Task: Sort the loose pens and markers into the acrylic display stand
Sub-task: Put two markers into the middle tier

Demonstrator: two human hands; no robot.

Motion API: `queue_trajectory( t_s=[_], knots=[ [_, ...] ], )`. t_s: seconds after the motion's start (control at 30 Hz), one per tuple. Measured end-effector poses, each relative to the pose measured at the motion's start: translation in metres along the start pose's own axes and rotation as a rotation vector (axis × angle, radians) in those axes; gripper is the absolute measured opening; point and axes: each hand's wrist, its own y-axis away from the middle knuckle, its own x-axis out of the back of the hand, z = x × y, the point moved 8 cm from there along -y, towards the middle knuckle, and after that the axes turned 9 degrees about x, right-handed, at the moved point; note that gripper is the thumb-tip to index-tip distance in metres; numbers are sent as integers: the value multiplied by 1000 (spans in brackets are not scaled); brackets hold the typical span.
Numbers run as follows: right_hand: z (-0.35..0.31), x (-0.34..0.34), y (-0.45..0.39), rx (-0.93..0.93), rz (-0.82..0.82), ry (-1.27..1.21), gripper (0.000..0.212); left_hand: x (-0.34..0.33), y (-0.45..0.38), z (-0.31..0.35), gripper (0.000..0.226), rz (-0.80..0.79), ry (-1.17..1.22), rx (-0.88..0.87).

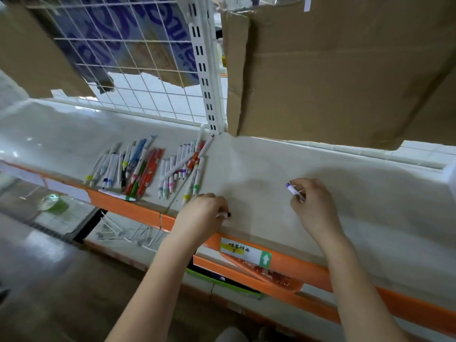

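Purple-capped pen (293,189) pinched in right hand (312,203); left hand (206,213) grips a mostly hidden pen (225,215) (black tip).

Pens (148,169) on shelf (271,169) (left part) — cardboard (333,70) behind.

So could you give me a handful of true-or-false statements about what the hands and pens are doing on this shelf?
1. The right hand holds a pen with a purple tip. True.
2. The left hand is empty and flat on the shelf. False: its fingers curl round a pen with a black end.
3. The loose pens and markers lie to the left of both hands. True.
4. The pens stand upright in a cup. False: they lie flat on the shelf.
5. The shelf's front edge is blue. False: it is orange.
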Motion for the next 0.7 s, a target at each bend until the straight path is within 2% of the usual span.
queue_trajectory(
  t_s=[0.13, 0.27, 0.37, 0.57, 0.7],
  knots=[
    [-14, 3, -5, 8, -16, -189, 18, 17, -14, 9, 16, 43, 156, -56],
    [-22, 24, -9, -116, 41, -377, 11, 47, -30, 38, 13, 112, 341, -165],
    [-21, 47, -11, -155, 139, -418, 4, 61, -42, 73, 14, 30, 514, -273],
    [-11, 124, 14, -213, 393, -404, 7, 76, -47, 163, 24, -168, 855, -550],
    [-9, 192, 52, -203, 582, -394, 14, 82, -31, 229, 20, -256, 940, -700]
  ],
)
